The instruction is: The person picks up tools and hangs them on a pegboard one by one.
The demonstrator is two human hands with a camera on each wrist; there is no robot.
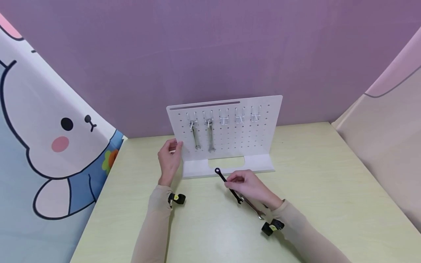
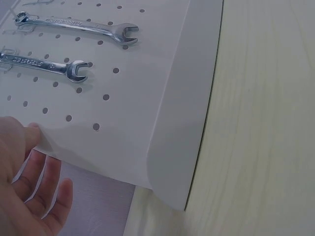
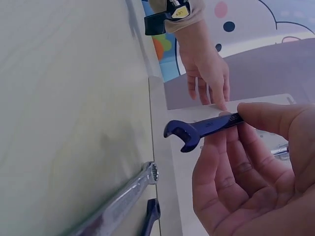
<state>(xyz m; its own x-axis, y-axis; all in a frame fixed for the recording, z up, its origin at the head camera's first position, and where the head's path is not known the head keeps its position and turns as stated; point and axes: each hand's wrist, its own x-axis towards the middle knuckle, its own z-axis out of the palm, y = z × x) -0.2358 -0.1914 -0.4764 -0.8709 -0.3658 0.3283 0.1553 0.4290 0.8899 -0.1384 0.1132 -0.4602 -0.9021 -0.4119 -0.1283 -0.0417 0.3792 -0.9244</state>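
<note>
Black wrench (image 1: 227,182) pinched in right hand (image 1: 250,187) just above pale wood-grain table (image 1: 329,190), left hand (image 1: 170,159) flat-fingered against edge of white pegboard (image 1: 260,137) holding two silver wrenches (image 1: 203,136), purple wall (image 1: 210,51) behind, cartoon-print curtain (image 1: 42,138) at left.
</note>
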